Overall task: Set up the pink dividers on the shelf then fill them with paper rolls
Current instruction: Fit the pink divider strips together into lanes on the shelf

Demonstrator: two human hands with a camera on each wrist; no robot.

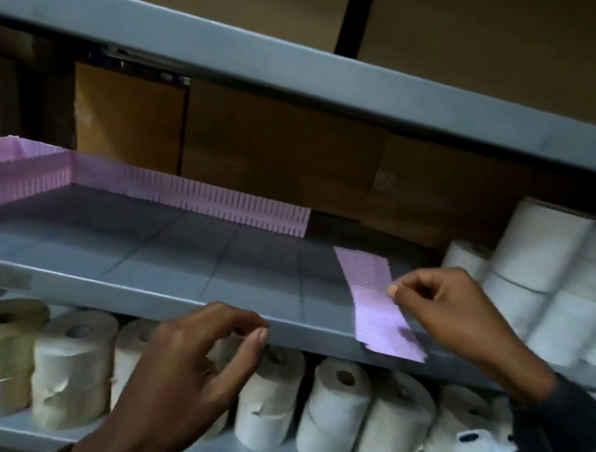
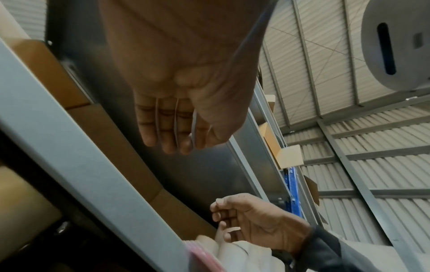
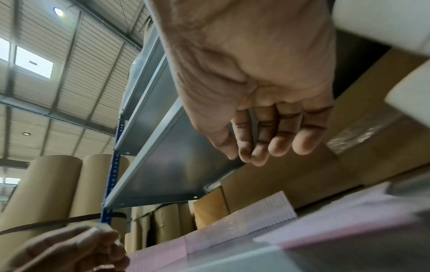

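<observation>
Grey metal shelf [image 1: 164, 254] in head view: pink dividers [image 1: 190, 195] stand along back & left edge, a loose pink divider strip [image 1: 379, 300] lies flat at front right, paper rolls [image 1: 542, 277] stacked beside it; right hand [image 1: 460, 314] pinches the strip's edge, left hand [image 1: 192, 362] hovers at shelf front, grip released, nothing held. Left wrist view: left-hand fingers [image 2: 163, 128] straight, loose. Right wrist view: thumb & fingers [image 3: 263, 143] drawn together, strip itself blurred below.

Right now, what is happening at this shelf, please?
A person is setting up pink dividers on a grey shelf. Two dividers already stand along the back and left side. The right hand touches a flat divider strip lying on the shelf. The left hand hovers empty. White paper rolls wait at right.
</observation>
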